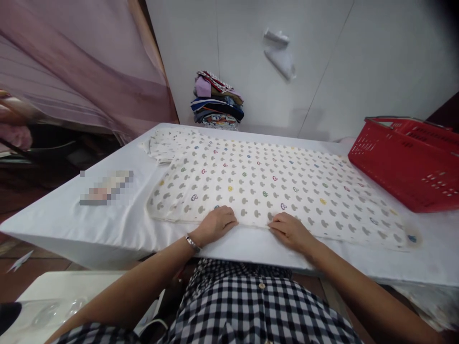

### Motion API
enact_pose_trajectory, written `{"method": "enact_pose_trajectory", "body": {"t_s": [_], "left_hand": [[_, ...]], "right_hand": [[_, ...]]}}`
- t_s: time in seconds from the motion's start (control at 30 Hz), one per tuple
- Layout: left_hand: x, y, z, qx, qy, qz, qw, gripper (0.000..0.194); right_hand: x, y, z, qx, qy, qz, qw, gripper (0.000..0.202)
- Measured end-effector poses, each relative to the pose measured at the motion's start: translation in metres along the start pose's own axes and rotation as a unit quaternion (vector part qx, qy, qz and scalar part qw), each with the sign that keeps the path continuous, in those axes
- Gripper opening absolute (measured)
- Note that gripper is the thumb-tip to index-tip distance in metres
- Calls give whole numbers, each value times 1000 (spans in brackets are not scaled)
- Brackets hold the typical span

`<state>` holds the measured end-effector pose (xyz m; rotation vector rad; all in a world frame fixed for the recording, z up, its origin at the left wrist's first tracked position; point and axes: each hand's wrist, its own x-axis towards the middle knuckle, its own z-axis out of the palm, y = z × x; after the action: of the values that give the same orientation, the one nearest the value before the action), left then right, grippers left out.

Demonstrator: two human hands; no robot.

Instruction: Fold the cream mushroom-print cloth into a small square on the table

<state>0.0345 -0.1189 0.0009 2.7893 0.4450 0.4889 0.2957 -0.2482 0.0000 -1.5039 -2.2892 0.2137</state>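
A white cloth printed with small mushrooms (247,184) lies spread flat across the table, its long near edge running along the front. My left hand (218,222) pinches that near edge left of the middle, fingers closed on the fabric. A short way to the right, my right hand (289,230) also grips the same edge, thumb and fingers together. Between the two hands the edge lies fairly straight on the table. At the cloth's far left corner sits a folded white fabric piece (170,143) with a small print.
The table (118,229) has a white cover. A red plastic basket (405,165) stands at its right end. Behind the far edge rises a stack of folded clothes (217,100). A pixelated item (107,188) lies at left, and a pink curtain (89,62) hangs beyond.
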Motion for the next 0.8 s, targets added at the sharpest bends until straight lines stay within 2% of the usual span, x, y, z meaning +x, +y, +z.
{"method": "enact_pose_trajectory", "body": {"t_s": [0.2, 0.43, 0.6, 0.8], "left_hand": [[-8, -6, -6, 20, -15, 15, 1000, 20], [-29, -18, -23, 61, -22, 7, 998, 14], [-44, -21, -35, 80, -26, 1, 996, 15], [-66, -34, -44, 111, -24, -45, 993, 19]], "right_hand": [[9, -6, 0, -23, -15, -14, 1000, 20], [21, -17, 9, -26, -24, -7, 999, 17], [47, -29, 20, -26, -47, -34, 998, 15], [83, -43, 36, -35, -67, -91, 993, 14]]}}
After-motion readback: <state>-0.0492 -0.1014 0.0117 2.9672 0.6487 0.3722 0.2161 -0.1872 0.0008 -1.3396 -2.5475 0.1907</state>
